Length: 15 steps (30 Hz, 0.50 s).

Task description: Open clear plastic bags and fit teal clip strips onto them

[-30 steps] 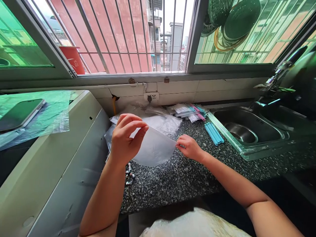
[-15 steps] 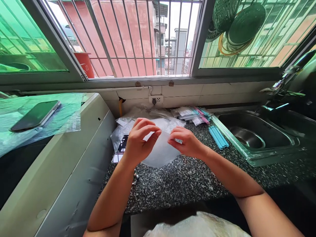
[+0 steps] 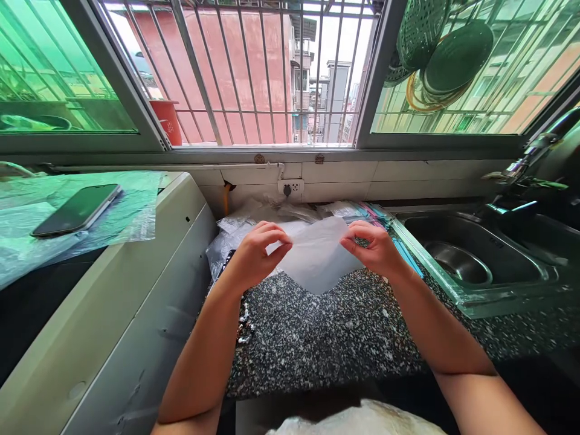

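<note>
Above the speckled granite countertop [image 3: 312, 344], a translucent sheet [image 3: 319, 257] is being held up between two hands, nearer than the heap of clear plastic packets [image 3: 251, 214] at the far side. Its left edge is being pinched by the left hand [image 3: 257, 257], thumb and forefinger brought together at the tips with only the sheet between them. Its upper right edge is being pinched likewise by the right hand [image 3: 378, 251], whose thumb and forefinger are being bent into a small loop, tips nearly meeting. By being taken only at its edges, the limp material is probably being kept spread and its middle uncovered, while the lower edge is being left to droop.

On the right, turquoise strips [image 3: 410, 257] are being partly hidden by the right hand, beside the sink [image 3: 546, 272]. On the left, a smartphone [image 3: 77, 208] is being supported by plastic film [image 3: 145, 205], seemingly away from the handling area. Small shiny pieces [image 3: 245, 329] are lying beside the left forearm [image 3: 203, 356], too small to be identified.
</note>
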Each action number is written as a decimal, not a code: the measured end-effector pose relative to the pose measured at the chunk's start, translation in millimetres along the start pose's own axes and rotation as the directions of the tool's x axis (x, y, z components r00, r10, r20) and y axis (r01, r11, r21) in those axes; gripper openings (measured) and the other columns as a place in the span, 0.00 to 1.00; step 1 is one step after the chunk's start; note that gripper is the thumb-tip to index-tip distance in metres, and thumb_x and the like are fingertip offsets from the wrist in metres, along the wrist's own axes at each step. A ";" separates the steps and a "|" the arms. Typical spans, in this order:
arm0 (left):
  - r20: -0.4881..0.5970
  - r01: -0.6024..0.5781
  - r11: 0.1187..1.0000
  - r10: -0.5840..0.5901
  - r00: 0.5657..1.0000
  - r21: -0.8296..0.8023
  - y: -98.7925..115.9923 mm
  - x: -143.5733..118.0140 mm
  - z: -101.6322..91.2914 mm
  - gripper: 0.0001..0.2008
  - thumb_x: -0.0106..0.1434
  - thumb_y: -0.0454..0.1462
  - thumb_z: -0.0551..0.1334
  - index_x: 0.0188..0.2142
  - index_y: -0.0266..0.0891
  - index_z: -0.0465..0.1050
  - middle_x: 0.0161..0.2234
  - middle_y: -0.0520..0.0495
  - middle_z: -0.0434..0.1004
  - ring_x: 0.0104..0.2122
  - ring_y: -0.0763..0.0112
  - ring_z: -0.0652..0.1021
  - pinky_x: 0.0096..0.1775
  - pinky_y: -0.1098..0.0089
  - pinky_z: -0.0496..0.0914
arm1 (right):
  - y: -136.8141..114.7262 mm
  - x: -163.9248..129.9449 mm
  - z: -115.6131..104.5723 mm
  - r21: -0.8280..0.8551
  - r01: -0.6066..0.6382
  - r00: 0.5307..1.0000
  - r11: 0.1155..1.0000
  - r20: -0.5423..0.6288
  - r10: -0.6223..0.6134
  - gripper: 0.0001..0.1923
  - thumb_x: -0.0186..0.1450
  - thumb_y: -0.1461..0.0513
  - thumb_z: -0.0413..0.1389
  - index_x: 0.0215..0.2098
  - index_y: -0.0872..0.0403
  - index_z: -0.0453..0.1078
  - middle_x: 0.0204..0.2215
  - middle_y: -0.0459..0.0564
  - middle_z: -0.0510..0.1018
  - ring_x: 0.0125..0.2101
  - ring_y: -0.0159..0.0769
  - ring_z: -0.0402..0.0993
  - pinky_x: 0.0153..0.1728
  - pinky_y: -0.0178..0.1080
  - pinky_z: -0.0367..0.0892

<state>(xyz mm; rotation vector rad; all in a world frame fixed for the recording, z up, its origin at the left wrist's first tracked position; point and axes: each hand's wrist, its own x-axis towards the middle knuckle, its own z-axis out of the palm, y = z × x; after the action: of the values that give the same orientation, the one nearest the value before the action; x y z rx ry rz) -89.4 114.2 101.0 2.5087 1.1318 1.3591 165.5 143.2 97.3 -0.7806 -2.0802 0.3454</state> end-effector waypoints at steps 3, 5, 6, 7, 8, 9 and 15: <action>-0.025 0.041 0.996 -0.043 0.999 -0.079 -0.5 1.7 0.0 0.07 0.60 0.37 0.60 0.26 0.39 0.72 0.26 0.49 0.74 0.30 0.70 0.73 0.34 0.68 0.68 | -0.6 1.0 -1.1 0.025 -0.023 1.000 0.999 0.006 0.023 0.12 0.63 0.59 0.53 0.23 0.54 0.65 0.23 0.45 0.67 0.27 0.31 0.63 0.30 0.37 0.60; -0.041 0.088 0.983 -0.096 0.995 -0.161 -1.6 2.0 0.4 0.09 0.60 0.40 0.61 0.26 0.39 0.72 0.26 0.48 0.74 0.29 0.69 0.73 0.33 0.68 0.68 | -1.3 1.6 -0.6 0.048 -0.027 1.000 0.998 0.005 0.027 0.12 0.63 0.59 0.53 0.23 0.54 0.65 0.22 0.45 0.67 0.27 0.31 0.63 0.30 0.36 0.60; -0.049 0.122 0.970 -0.135 0.990 -0.210 -2.8 1.9 1.2 0.10 0.59 0.42 0.61 0.26 0.39 0.72 0.26 0.47 0.74 0.29 0.69 0.74 0.33 0.68 0.68 | -1.4 2.0 -0.3 0.064 -0.032 0.999 0.997 -0.001 0.032 0.12 0.63 0.59 0.54 0.22 0.54 0.65 0.22 0.44 0.67 0.27 0.31 0.63 0.30 0.36 0.60; -0.056 0.163 0.950 -0.184 0.981 -0.267 -4.7 1.7 2.5 0.11 0.58 0.44 0.62 0.27 0.39 0.73 0.27 0.47 0.74 0.29 0.69 0.74 0.33 0.68 0.68 | -1.2 2.5 -0.1 0.082 -0.040 0.999 0.996 -0.011 0.041 0.12 0.62 0.59 0.54 0.22 0.54 0.65 0.22 0.44 0.67 0.26 0.30 0.63 0.30 0.36 0.60; -0.060 0.206 0.921 -0.238 0.969 -0.330 -7.1 1.6 4.2 0.13 0.57 0.47 0.62 0.28 0.38 0.73 0.27 0.47 0.75 0.29 0.69 0.74 0.33 0.68 0.68 | -0.6 3.0 -0.1 0.102 -0.051 0.998 0.993 -0.028 0.054 0.12 0.62 0.58 0.54 0.22 0.54 0.65 0.22 0.44 0.68 0.26 0.30 0.63 0.30 0.36 0.60; -0.056 0.249 0.884 -0.294 0.954 -0.395 -9.7 1.7 6.3 0.16 0.56 0.50 0.62 0.30 0.38 0.74 0.28 0.46 0.75 0.30 0.68 0.75 0.33 0.68 0.68 | 0.4 3.6 -0.4 0.123 -0.067 0.996 0.990 -0.047 0.073 0.13 0.62 0.58 0.54 0.22 0.54 0.65 0.22 0.44 0.68 0.26 0.30 0.63 0.29 0.36 0.60; 0.243 0.500 0.697 -0.441 0.864 -0.514 -18.4 5.2 22.5 0.30 0.40 0.57 0.67 0.34 0.37 0.76 0.37 0.42 0.79 0.40 0.58 0.76 0.41 0.64 0.69 | 11.8 3.8 -4.1 0.244 -0.171 0.969 0.955 -0.133 0.207 0.12 0.59 0.55 0.56 0.23 0.54 0.67 0.21 0.43 0.68 0.24 0.28 0.62 0.27 0.34 0.59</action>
<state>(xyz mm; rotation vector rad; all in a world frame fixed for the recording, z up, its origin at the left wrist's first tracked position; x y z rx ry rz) -81.2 136.9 83.8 1.6875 1.0508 1.1734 171.9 154.5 96.2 -0.8395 -1.7839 0.6017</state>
